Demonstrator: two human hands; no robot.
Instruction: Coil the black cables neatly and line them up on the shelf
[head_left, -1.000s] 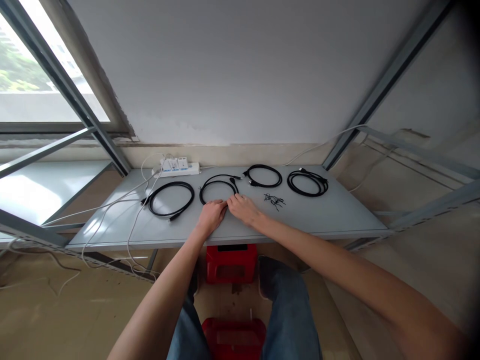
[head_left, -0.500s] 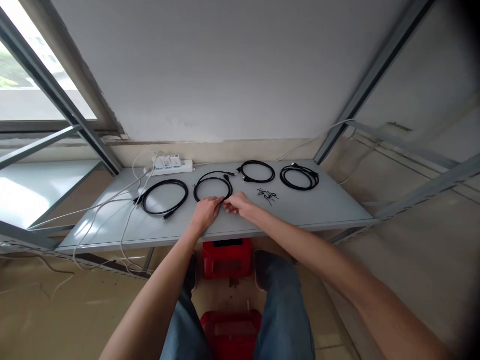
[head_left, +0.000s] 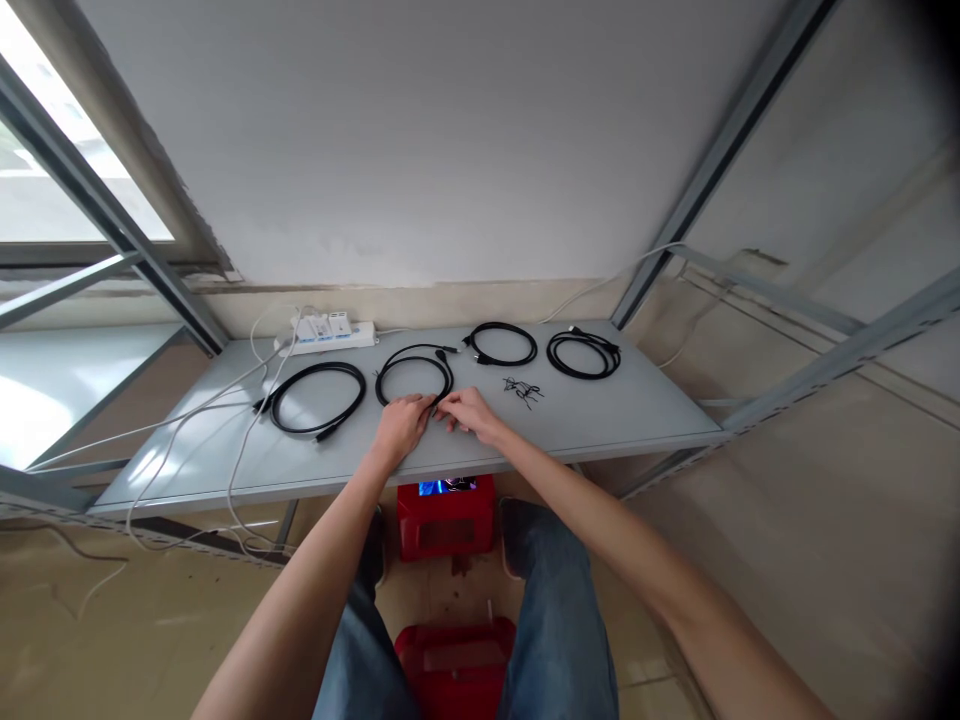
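Note:
Two hands meet at the near right side of a coiled black cable (head_left: 385, 368) lying on the grey shelf (head_left: 480, 440). My left hand (head_left: 405, 422) closes its fingers over the near part of the loop and hides it. Right beside it, my right hand (head_left: 465, 411) has its fingertips pinched together against the cable; whatever they hold is too small to make out. Thin black ties (head_left: 523, 390) lie loosely piled to the right of my right hand. Both plug ends of this cable rest at the loop's far right.
Other coiled black cables lie to the left (head_left: 364, 398), behind right (head_left: 535, 350) and far right (head_left: 583, 376). A white power strip (head_left: 360, 337) with plugged adapters and white cords sits at the back left. Metal posts frame the shelf; a red box (head_left: 446, 530) stands below.
The view has shifted slightly, so the shelf appears farther left. Both hands stay at the same cable, with small finger movement. A lit screen now shows on the red box below.

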